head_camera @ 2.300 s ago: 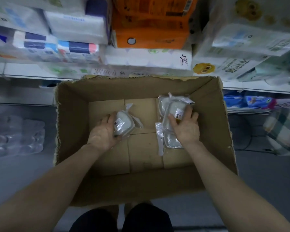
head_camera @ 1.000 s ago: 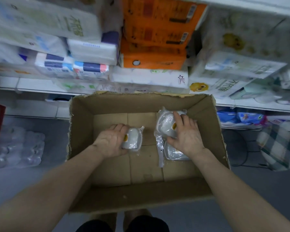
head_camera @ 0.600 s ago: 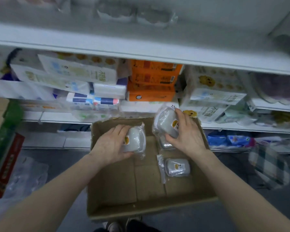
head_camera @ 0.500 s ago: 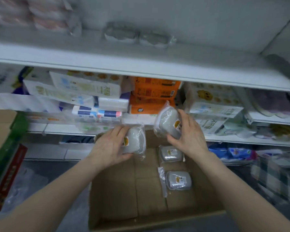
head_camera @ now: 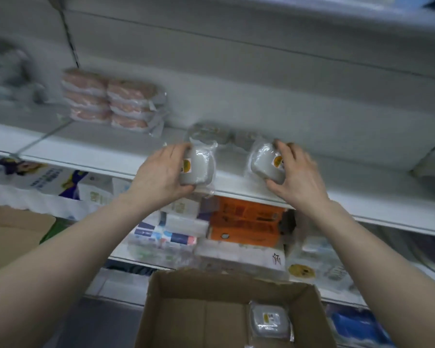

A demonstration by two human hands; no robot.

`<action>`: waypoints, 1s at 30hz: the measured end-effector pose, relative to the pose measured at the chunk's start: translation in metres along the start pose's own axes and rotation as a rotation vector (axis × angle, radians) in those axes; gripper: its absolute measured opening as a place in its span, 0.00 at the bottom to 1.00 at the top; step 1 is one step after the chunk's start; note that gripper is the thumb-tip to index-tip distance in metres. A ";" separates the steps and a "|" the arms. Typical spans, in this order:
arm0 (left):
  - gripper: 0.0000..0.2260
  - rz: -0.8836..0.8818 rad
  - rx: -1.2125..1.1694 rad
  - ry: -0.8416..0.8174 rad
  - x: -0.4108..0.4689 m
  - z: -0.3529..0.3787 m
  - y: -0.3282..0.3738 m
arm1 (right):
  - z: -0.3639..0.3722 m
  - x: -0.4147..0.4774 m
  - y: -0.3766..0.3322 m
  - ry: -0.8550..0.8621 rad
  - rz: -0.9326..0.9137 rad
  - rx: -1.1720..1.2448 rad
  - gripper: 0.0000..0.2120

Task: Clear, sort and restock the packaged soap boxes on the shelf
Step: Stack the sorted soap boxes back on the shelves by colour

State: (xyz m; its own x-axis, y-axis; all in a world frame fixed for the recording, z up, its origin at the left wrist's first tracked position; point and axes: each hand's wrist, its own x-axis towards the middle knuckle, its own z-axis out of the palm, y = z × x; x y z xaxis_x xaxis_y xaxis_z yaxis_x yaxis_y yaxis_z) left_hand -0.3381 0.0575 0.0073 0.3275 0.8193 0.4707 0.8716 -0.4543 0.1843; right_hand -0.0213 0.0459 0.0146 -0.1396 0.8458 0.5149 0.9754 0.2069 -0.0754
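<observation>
My left hand (head_camera: 161, 175) grips a grey soap box in clear wrap (head_camera: 199, 167) at the front edge of the white shelf (head_camera: 93, 149). My right hand (head_camera: 298, 178) grips a second wrapped grey soap box (head_camera: 264, 163) over the same shelf. Two more grey soap boxes (head_camera: 209, 133) lie on the shelf just behind them. A stack of pink wrapped soap boxes (head_camera: 111, 101) stands on the shelf at the left. Below, the open cardboard box (head_camera: 186, 310) holds another grey soap box (head_camera: 269, 321).
Under the shelf lie orange packs (head_camera: 244, 221), white tissue packs (head_camera: 239, 254) and blue-and-white packs (head_camera: 165, 236). A brown carton (head_camera: 8, 237) sits at the left. A wire divider (head_camera: 43, 138) crosses the shelf at the left.
Both hands have lifted their soap boxes out of the cardboard box and up to the upper shelf. My view has tilted upward with them.
</observation>
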 end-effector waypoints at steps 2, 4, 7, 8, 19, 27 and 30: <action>0.35 0.009 0.007 -0.005 0.018 0.001 -0.008 | 0.010 0.032 0.007 -0.007 -0.024 -0.071 0.41; 0.35 0.020 0.026 -0.019 0.037 0.006 -0.019 | 0.022 0.064 0.013 -0.035 -0.043 -0.140 0.39; 0.35 0.035 0.053 -0.012 0.062 0.016 -0.033 | 0.037 0.109 0.018 -0.147 -0.011 -0.195 0.38; 0.35 0.035 0.050 -0.011 0.071 0.019 -0.036 | 0.039 0.122 0.019 -0.169 0.003 -0.200 0.37; 0.33 0.120 -0.021 -0.071 0.168 0.048 -0.065 | 0.090 0.150 0.038 -0.216 0.018 -0.100 0.28; 0.30 0.180 0.034 -0.209 0.217 0.064 -0.056 | 0.107 0.118 0.028 0.142 0.202 -0.123 0.22; 0.24 0.222 0.008 -0.236 0.227 0.076 -0.053 | 0.115 0.115 0.023 0.090 0.228 -0.107 0.24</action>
State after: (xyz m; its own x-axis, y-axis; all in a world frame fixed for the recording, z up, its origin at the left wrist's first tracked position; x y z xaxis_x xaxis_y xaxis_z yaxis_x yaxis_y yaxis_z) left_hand -0.2819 0.2939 0.0390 0.5848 0.7594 0.2853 0.7718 -0.6291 0.0925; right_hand -0.0343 0.2043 -0.0264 0.0973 0.8167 0.5688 0.9930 -0.0415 -0.1102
